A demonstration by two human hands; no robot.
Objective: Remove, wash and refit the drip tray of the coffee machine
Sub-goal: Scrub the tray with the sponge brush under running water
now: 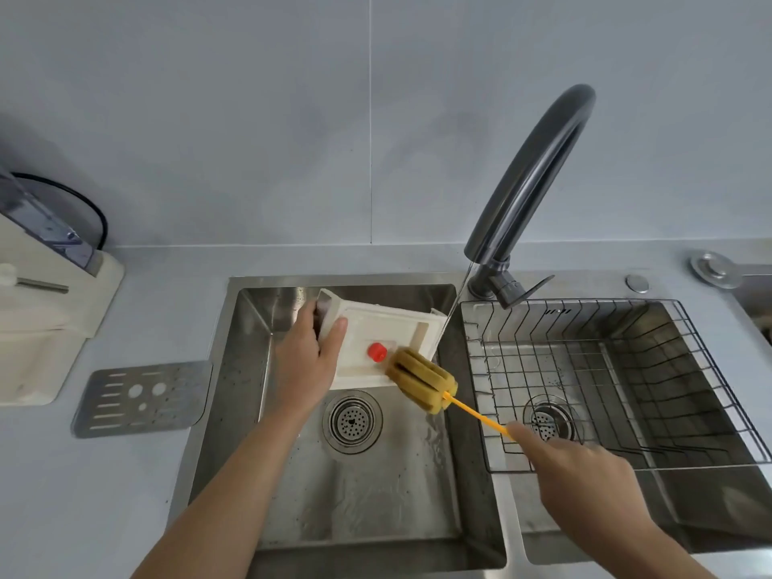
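The white plastic drip tray [388, 328] with a red float [377, 352] is tilted over the left sink basin [376, 495]. My left hand [307, 357] grips its left end. My right hand [576, 474] holds the thin orange handle of a yellow sponge brush [422, 380], whose sponge head presses on the tray's near right corner. A thin stream of water [455, 302] runs from the dark faucet [530, 181] onto the tray's right edge. The metal drip grate [140, 399] lies flat on the counter to the left. The cream coffee machine [41, 311] stands at the far left.
The right basin holds a wire dish basket [618, 382] over its drain. The left basin has a round drain strainer [352, 420] and wet floor. A round metal fitting [712, 267] and a small button [637, 283] sit on the counter at the back right.
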